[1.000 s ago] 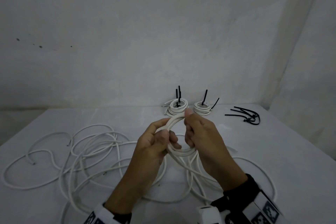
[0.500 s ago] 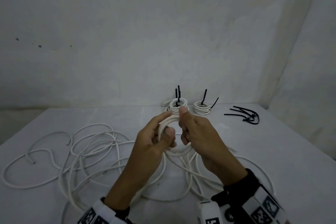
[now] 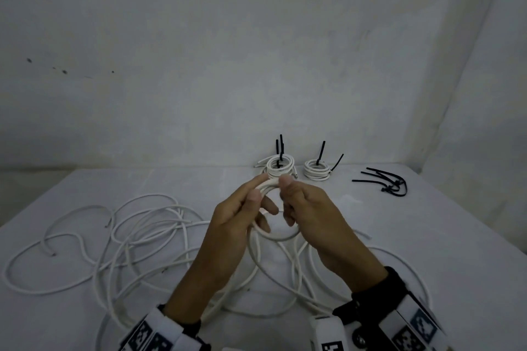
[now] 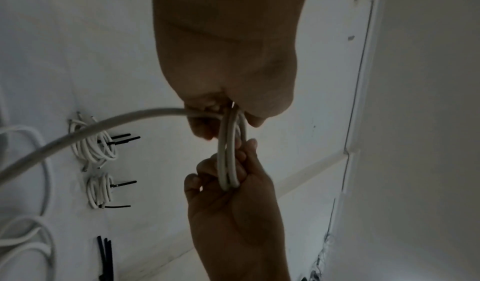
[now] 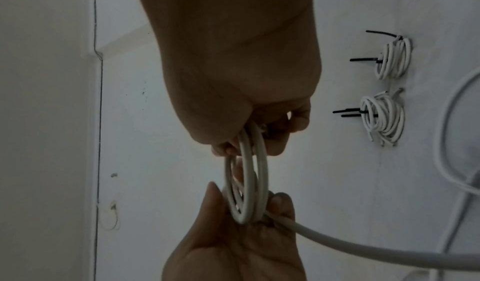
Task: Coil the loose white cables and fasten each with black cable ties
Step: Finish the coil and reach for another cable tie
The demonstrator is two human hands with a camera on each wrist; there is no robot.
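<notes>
Both hands hold a small white coil (image 3: 275,232) up in the centre of the head view, just above the tabletop (image 3: 427,236). The left hand (image 3: 236,225) grips the coil's left side with curled fingers and thumb; the right hand (image 3: 308,208) pinches its top and right side. Over the last second the right thumb has slid leftward along the top of the coil until it sits almost against the left fingertips, and the hands have drawn closer together. That reads as another turn being laid on and handed over to the left grip. In the right wrist view about three turns (image 5: 246,182) lie side by side, with the free run of cable (image 5: 363,246) leaving toward the lower right.

Much loose white cable (image 3: 137,236) is spread across the left and lower middle of the frame, so this coil probably needs more turns before tying. Two finished coils, one (image 3: 280,169) and another (image 3: 316,174), stand at the far edge, each with black tie tails sticking up. Spare black cable ties (image 3: 385,182) lie at the right, well apart from the hands and not yet reached for
</notes>
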